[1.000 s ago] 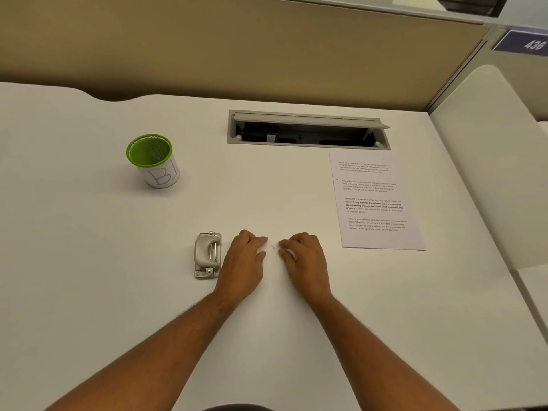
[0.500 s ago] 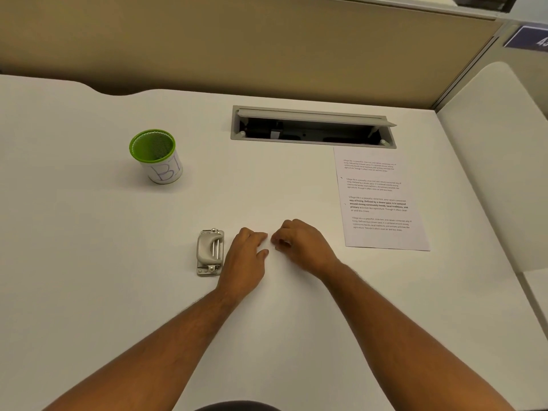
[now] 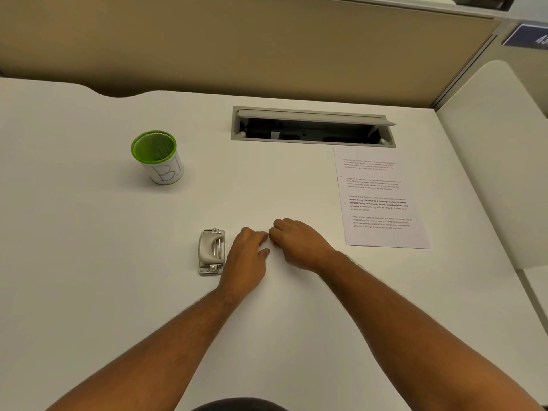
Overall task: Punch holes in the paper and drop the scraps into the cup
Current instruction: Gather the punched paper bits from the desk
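1. Two hands meet on the bare desk (image 3: 89, 262): left hand (image 3: 247, 256) flat with fingers curled, just beside the hole punch (image 3: 211, 251); right hand (image 3: 296, 244) curled, fingertips pinched down. Whether it holds scraps, cannot tell.
2. Paper (image 3: 382, 200) lies well right, untouched by either hand; green-rimmed cup (image 3: 157, 157) stands far left.
3. Likely gathering scraps. Best done by sweeping them into one pile against the left palm, pinching firmly, then carrying them low to the cup.

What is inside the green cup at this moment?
Inside the green cup only the mesh wall and a dark patch near the bottom show. Whether that is scraps or shadow cannot be told; the near wall hides the rest of the bottom.
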A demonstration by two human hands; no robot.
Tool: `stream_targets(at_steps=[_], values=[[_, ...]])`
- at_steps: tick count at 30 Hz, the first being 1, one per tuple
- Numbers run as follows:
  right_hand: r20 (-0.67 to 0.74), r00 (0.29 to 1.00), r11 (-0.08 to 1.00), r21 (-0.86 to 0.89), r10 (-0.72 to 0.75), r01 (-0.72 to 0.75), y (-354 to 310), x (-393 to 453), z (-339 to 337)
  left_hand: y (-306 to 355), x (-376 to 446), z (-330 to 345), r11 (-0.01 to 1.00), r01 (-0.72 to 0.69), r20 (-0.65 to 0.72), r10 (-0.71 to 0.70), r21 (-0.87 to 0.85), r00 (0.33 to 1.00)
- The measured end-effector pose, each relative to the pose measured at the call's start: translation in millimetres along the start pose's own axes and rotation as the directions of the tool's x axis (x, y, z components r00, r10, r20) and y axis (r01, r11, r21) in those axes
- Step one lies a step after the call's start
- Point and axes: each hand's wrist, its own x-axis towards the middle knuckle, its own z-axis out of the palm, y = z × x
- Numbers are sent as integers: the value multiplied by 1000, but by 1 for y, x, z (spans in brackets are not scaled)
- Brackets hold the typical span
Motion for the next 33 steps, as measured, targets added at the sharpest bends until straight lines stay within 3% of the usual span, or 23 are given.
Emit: stream_targets(at_steps=[4,6,8,10,13,15,20,33], values=[[18,998,997,45,59,-60,-1,-4,9,0,0,0,1000,5,10,-5,0,1000],[0,979,942,274,201,-194,0,-7,9,-1,-1,-1,1000,3,17,-3,1,1000],[6,908,748,565,419,-348,2,-11,5,-3,-2,-1,1000,8,19,-8,1,1000],[41,810,514,754,585,-410,6,-19,2,-3,-1,-1,1000,15,22,-15,-2,1000],[139,724,257,876,676,-408,13,-33,2,-3,0,0,1000,26,18,-26,1,1000],[165,707,177,906,688,-384,15,-39,5,-2,0,1,1000,24,11,-24,9,1000],[100,717,287,872,690,-397,9,-41,12,2,5,2,999,-14,13,14,51,1000],[50,711,345,849,702,-400,8,-39,21,17,19,8,951,-81,-24,92,300,995]])
